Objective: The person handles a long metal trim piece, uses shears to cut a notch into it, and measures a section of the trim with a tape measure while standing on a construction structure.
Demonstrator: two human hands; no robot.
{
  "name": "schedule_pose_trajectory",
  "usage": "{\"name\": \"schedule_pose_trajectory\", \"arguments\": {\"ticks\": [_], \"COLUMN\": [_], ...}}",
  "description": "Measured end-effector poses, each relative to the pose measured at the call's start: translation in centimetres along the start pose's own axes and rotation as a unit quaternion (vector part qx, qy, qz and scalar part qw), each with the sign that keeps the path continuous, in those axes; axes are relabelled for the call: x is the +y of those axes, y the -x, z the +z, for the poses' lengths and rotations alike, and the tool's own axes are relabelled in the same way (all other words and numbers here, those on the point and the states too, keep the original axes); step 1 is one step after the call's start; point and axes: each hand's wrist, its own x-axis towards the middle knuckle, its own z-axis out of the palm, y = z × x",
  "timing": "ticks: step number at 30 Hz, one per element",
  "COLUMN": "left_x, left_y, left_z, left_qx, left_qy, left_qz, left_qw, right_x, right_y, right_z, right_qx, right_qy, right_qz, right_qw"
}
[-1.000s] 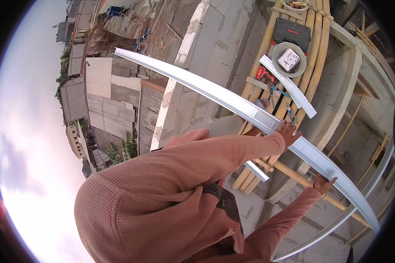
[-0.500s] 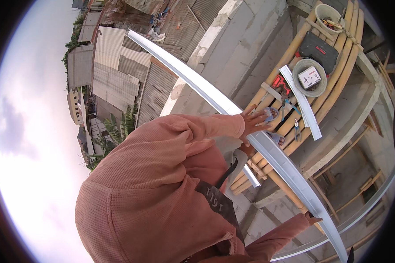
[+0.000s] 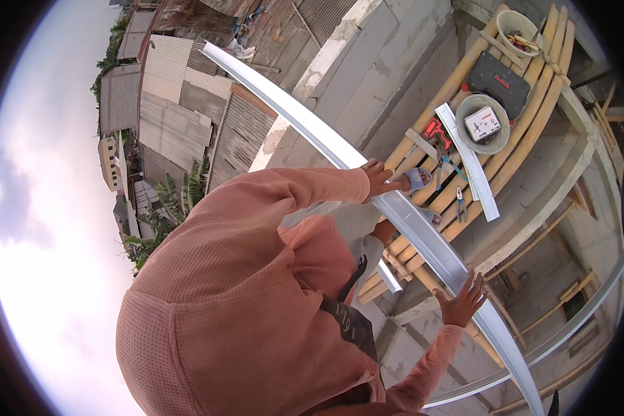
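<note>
A long silvery metal channel [image 3: 305, 132] runs slantwise from the upper left to the lower right, in front of my body. My left hand [image 3: 378, 179] is closed over its edge near the middle, with the fingers bent around it. Farther down its length, my right hand [image 3: 462, 299] has its fingers spread and lies at the channel's edge without gripping it. I cannot tell whether the right fingertips touch the metal. Both arms wear pinkish long sleeves. My sandalled foot [image 3: 417, 179] is just beyond the channel, on bamboo poles.
Bamboo poles [image 3: 534, 125] form a platform bearing a bucket of tools [image 3: 518, 33], a black case [image 3: 499, 83], a bucket with a white box [image 3: 483, 125], pliers [image 3: 461, 204], a red tool [image 3: 437, 132] and a short channel [image 3: 473, 163]. A block wall [image 3: 367, 76] and metal roofs [image 3: 177, 125] lie beyond.
My right hand has let go of the channel's lower part, moved up along it and spread its fingers. The left hand has shifted slightly up and left, its fingers going from spread to bent.
</note>
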Motion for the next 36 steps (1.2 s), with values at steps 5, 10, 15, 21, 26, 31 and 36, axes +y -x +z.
{"name": "schedule_pose_trajectory", "arguments": {"ticks": [5,10,15,21,26,31,36], "left_x": [10.7,19.5,19.1,5.0,0.6,-0.3,-0.4], "left_y": [-6.5,-7.7,-5.9,-1.9,-3.4,-5.8,-9.8], "left_z": [5.1,-3.7,-2.2,-2.4,-1.9,0.0,-2.3], "left_qx": [0.251,0.082,0.111,-0.042,-0.184,-0.276,-0.410], "left_qy": [-0.006,0.108,0.119,0.172,0.274,0.406,0.446], "left_qz": [0.013,0.177,0.199,0.058,0.007,0.030,-0.001], "left_qw": [0.968,0.975,0.966,0.983,0.944,0.871,0.795], "right_x": [3.7,14.8,17.9,17.6,14.6,9.6,0.3], "right_y": [0.3,7.0,7.4,8.0,8.2,10.2,14.5], "right_z": [1.3,2.1,2.3,2.2,1.7,3.7,13.8], "right_qx": [-0.160,-0.188,-0.189,-0.204,-0.197,0.054,0.283], "right_qy": [0.066,0.116,0.107,0.129,0.148,0.152,-0.021], "right_qz": [0.170,0.242,0.264,0.272,0.305,0.378,0.525], "right_qw": [0.970,0.945,0.940,0.932,0.920,0.912,0.802]}}
